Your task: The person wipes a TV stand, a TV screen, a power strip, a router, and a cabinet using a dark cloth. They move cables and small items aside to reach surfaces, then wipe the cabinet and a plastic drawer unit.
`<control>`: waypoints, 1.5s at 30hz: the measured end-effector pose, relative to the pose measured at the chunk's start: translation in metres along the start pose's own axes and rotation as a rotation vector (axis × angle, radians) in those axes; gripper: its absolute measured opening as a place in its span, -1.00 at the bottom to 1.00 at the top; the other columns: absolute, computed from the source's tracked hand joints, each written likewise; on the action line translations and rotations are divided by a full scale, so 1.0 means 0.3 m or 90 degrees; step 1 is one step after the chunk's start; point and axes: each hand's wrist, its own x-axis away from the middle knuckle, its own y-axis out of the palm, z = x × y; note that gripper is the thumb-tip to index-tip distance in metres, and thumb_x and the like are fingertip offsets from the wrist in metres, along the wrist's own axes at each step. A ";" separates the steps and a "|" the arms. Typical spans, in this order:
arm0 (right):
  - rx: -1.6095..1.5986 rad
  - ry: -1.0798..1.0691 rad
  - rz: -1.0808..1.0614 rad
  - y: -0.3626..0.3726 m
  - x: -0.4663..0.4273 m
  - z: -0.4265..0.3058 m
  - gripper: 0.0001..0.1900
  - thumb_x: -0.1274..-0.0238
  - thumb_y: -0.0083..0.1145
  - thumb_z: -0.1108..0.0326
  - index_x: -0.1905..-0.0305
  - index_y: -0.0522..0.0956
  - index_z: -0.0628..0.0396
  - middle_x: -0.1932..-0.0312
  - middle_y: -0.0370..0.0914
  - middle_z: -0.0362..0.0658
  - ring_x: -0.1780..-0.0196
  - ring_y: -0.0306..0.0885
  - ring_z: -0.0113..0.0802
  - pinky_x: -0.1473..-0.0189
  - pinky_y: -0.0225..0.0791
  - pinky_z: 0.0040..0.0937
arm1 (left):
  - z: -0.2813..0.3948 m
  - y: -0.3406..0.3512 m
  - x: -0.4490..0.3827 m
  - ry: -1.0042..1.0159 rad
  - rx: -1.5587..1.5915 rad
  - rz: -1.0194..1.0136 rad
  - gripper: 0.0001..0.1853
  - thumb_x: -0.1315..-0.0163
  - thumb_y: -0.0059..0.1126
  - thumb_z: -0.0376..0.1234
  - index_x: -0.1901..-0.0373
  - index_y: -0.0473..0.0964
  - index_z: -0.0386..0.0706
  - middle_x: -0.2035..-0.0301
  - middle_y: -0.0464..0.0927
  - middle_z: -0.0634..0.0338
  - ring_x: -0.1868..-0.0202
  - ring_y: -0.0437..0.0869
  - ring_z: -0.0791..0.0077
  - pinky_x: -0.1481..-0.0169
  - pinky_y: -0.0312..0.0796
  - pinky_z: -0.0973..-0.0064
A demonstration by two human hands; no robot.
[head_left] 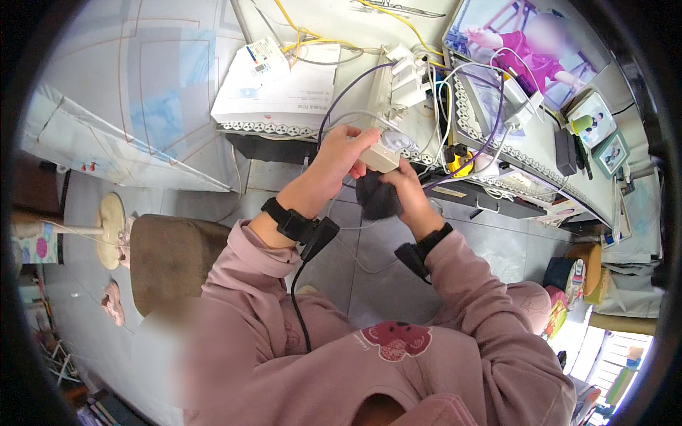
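A white power strip (379, 157) projects over the front edge of the desk, its near end raised. My left hand (341, 154) is closed around that end, thumb on top. Just below it, my right hand (413, 194) grips a dark cloth (377, 198) that hangs down from the strip's underside; the fingertips behind the strip are hidden. A pale plug (398, 141) sits in the socket nearest my hands. Farther along the strip, several white adapters (409, 77) are plugged in close together. A purple cable (326, 114) loops around the left side of the strip.
White cables (440, 122) tangle right of the strip, near a yellow-and-black object (459, 160). A white box (277, 90) bearing writing lies left on the desk, with yellow cables (319, 41) behind. Framed photos (610, 153) stand at right. A brown padded stool (173, 261) is on the left floor.
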 end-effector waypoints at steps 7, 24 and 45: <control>-0.146 -0.211 -0.046 0.008 -0.266 0.037 -0.71 -0.40 0.03 0.48 -0.17 0.48 0.07 0.04 0.62 -0.15 0.05 0.63 -0.34 0.08 0.53 -0.40 | 0.027 -0.015 -0.025 0.024 -0.021 -0.010 -0.45 -0.22 0.31 -0.08 0.05 0.44 -0.41 0.52 0.58 0.11 0.70 0.45 0.59 0.65 0.27 0.61; 0.779 -0.435 0.452 -0.156 -0.490 -0.123 -0.60 -0.23 0.09 0.38 -0.18 0.48 0.14 -0.05 0.54 0.11 -0.18 0.44 0.14 -0.20 0.31 -0.04 | 0.006 0.024 -0.005 -0.010 -0.066 0.004 -0.50 -0.34 0.16 -0.12 -0.03 0.41 -0.40 0.51 0.57 0.16 0.68 0.44 0.65 0.62 0.23 0.66; 0.695 -0.403 -0.326 -0.127 0.159 0.048 -0.65 0.31 0.20 0.57 0.23 0.60 0.06 0.22 0.62 -0.13 0.06 0.54 0.00 -0.02 0.42 -0.14 | -0.170 0.006 -0.050 -0.085 -0.039 -0.033 -0.42 -0.26 0.23 -0.10 -0.07 0.28 -0.35 0.34 0.62 0.01 0.57 0.60 0.50 0.51 0.46 0.54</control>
